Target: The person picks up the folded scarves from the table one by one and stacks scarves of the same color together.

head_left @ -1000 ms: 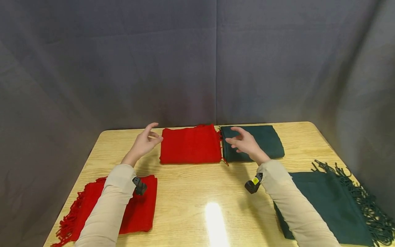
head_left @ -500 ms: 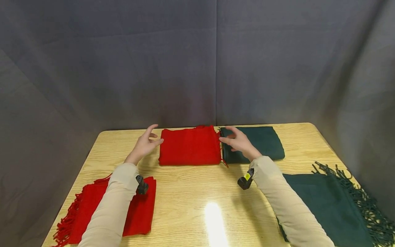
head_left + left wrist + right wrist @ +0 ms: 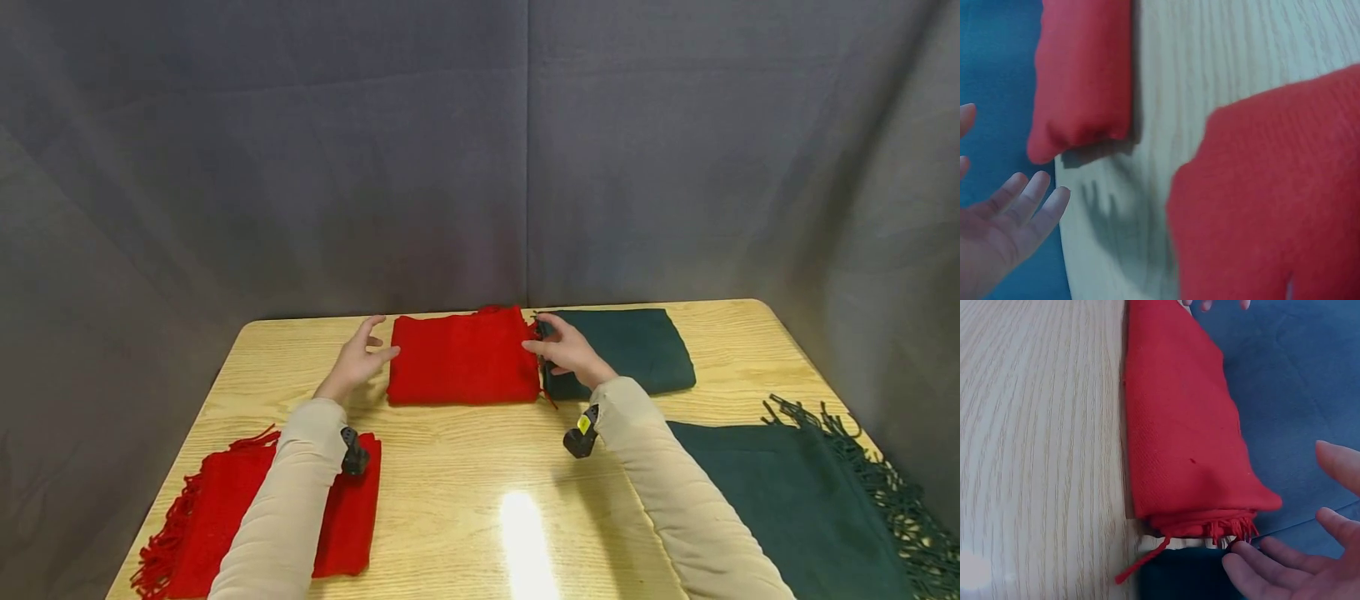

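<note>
A folded red scarf (image 3: pixel 461 362) with a fringed right end lies at the back middle of the table. My left hand (image 3: pixel 352 362) is held just beside its left end, fingers spread and nothing in them. In the left wrist view, the fingers (image 3: pixel 1034 206) stand apart from the scarf's end and cast a shadow on the wood. My right hand (image 3: pixel 567 350) is at the scarf's fringed end, thumb and forefinger apart, overlapping the folded dark green scarf (image 3: pixel 637 350). The right wrist view shows its fingertips (image 3: pixel 1241 553) close by the red fringe (image 3: pixel 1232 530).
Another red scarf (image 3: pixel 217 508), fringed on its left, lies at the front left under my left forearm. At the front right is a second dark green scarf (image 3: pixel 787 492) with fringe on its right. A grey curtain (image 3: pixel 480 167) stands behind the wooden table (image 3: pixel 442 492).
My right hand has moved left, from over the back green scarf to the red scarf's fringed end. The left hand has shifted slightly toward me. The scarves have stayed in place.
</note>
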A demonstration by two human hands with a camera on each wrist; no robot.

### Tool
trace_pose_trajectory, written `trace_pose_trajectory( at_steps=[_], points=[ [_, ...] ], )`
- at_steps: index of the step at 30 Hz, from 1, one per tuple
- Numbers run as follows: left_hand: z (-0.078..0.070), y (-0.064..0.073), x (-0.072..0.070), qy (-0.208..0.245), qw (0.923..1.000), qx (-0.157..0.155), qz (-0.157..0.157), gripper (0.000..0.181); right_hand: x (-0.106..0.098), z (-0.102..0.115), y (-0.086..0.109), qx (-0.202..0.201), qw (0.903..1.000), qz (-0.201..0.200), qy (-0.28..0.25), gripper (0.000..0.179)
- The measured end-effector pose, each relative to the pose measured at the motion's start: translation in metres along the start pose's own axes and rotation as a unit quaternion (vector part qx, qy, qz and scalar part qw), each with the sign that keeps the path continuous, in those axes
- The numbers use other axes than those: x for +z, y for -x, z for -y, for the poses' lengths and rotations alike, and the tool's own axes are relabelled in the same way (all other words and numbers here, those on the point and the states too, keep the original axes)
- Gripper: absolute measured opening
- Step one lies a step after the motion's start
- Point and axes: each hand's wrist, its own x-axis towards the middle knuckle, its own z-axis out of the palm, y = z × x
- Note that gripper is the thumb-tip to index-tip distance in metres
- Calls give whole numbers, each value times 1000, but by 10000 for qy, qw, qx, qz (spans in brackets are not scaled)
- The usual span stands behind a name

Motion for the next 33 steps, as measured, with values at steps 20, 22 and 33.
trace_pose_trajectory(
  at_steps=[20,22,33],
  points=[
    [16,-5,18,364,9988,-290,126,63,12,-7,-15,345,9981,-17,-507,80],
    [16,-6,21,398,9986,-318,105,63,14,-7,-16,401,9977,9,-544,81],
    [13,-11,34,628,9967,-442,264,61,26,-1,-19,822,9931,-22,-832,86]
  ],
)
